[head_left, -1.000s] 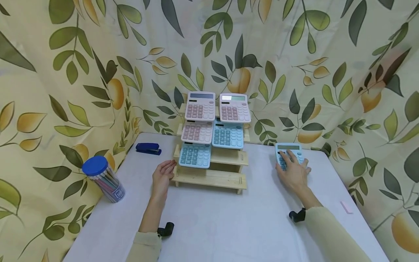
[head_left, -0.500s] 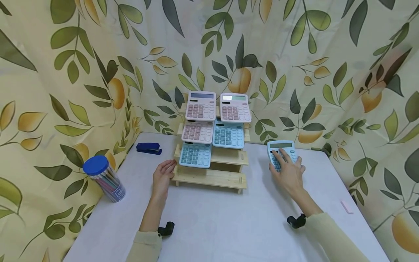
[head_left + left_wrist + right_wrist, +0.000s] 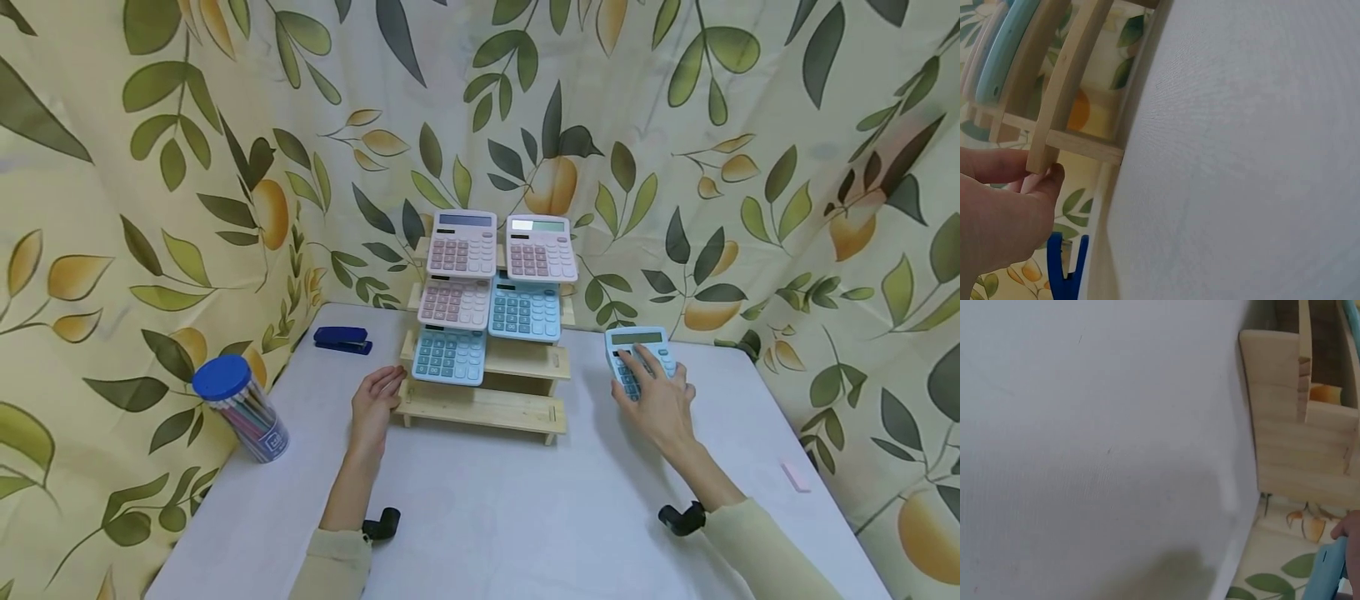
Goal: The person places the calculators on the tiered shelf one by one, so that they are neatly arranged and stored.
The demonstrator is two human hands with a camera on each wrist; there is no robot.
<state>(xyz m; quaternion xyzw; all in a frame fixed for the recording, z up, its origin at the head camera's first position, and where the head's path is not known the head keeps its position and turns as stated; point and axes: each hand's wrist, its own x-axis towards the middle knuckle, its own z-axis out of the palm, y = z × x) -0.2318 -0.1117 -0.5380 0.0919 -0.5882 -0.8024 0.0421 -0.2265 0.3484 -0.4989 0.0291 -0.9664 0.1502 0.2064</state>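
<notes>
My right hand (image 3: 654,393) grips a light blue calculator (image 3: 636,343) just right of the stepped wooden rack (image 3: 480,408), fingers spread over its keys. In the right wrist view only the calculator's edge (image 3: 1330,574) and the rack's side (image 3: 1285,425) show. My left hand (image 3: 375,398) lies open on the table, fingertips touching the rack's lower left corner (image 3: 1044,150). The rack carries two pink calculators (image 3: 540,247) on top, a pink one and a blue one (image 3: 523,313) on the middle step, and a blue one (image 3: 448,356) on the low step's left. The low step's right side (image 3: 525,360) is bare.
A dark blue stapler (image 3: 341,339) lies at the table's back left. A clear jar of pencils with a blue lid (image 3: 242,408) stands at the left edge. A small pink eraser (image 3: 795,475) lies near the right edge. Leaf-print curtains close in the white table (image 3: 487,517).
My right hand has carried the blue calculator leftward, from the back right of the table toward the rack. The left hand has stayed at the rack's corner.
</notes>
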